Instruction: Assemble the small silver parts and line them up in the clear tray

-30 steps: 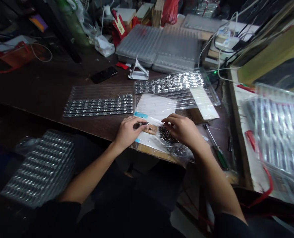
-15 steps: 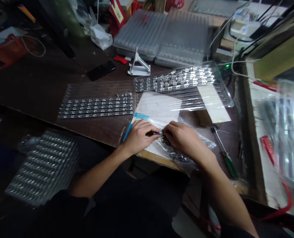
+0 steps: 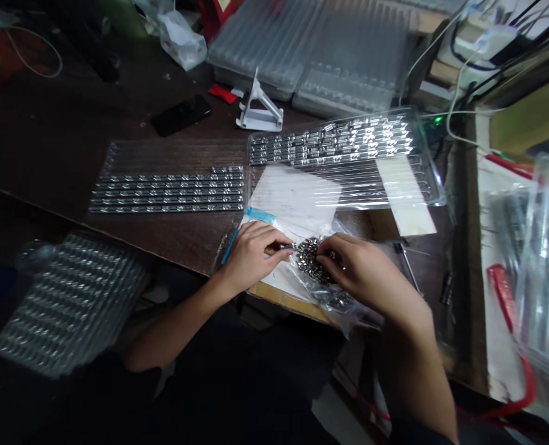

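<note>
My left hand [image 3: 258,252] is closed, pinching a small dark-and-silver cylindrical part [image 3: 285,246] between thumb and fingertips. Its tip points right, above a white sheet [image 3: 297,191]. To the right, my right hand [image 3: 360,262] reaches into a pile of small shiny metal pieces [image 3: 310,258] on a clear plastic bag [image 3: 343,301]. The right fingers are bent together at the pile's edge; what they hold, if anything, is too small to make out. Farther back, a clear ribbed tray [image 3: 172,193] and a second clear tray [image 3: 429,179] carry rows of similar cylindrical parts.
A white phone stand [image 3: 259,111] and a black phone [image 3: 181,115] lie behind the trays. Stacked clear trays [image 3: 260,49] stand at the back. A filled tray stack [image 3: 65,303] sits lower left. A screwdriver [image 3: 408,267] lies right of my right hand, partly hidden.
My right hand has moved right, away from the part in my left hand, uncovering the pile of metal pieces. My left hand still pinches the part. The whole view has shifted slightly.
</note>
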Demonstrator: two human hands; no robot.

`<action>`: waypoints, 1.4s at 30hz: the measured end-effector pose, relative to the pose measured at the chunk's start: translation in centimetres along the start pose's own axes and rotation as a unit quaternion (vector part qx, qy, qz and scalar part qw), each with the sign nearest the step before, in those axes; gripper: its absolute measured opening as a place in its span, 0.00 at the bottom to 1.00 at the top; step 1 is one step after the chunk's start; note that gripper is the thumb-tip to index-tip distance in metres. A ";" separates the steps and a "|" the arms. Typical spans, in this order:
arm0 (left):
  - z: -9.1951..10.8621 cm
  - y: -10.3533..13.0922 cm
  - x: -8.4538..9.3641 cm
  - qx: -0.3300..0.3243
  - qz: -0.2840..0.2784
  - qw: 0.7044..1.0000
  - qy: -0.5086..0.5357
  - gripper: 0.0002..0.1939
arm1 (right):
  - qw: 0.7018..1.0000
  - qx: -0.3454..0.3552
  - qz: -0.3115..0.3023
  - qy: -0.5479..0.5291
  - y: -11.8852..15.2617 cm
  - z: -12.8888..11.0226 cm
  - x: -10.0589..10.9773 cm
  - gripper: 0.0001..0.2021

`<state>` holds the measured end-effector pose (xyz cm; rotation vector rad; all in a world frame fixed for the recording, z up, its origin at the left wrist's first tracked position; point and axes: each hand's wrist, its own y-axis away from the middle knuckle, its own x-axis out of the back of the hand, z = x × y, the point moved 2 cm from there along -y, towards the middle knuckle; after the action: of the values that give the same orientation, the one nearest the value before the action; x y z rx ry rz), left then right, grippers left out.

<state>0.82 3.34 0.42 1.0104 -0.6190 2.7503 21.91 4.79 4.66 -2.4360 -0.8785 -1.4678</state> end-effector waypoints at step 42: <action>-10.1 -8.9 10.8 0.065 0.045 0.992 -0.102 0.06 | 0.990 0.098 0.063 0.076 -2.8 -3.4 -3.5 0.16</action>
<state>-10.89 15.66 3.34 1.3371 -0.5281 2.8181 16.52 4.22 2.97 -2.1640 -0.7827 -1.4274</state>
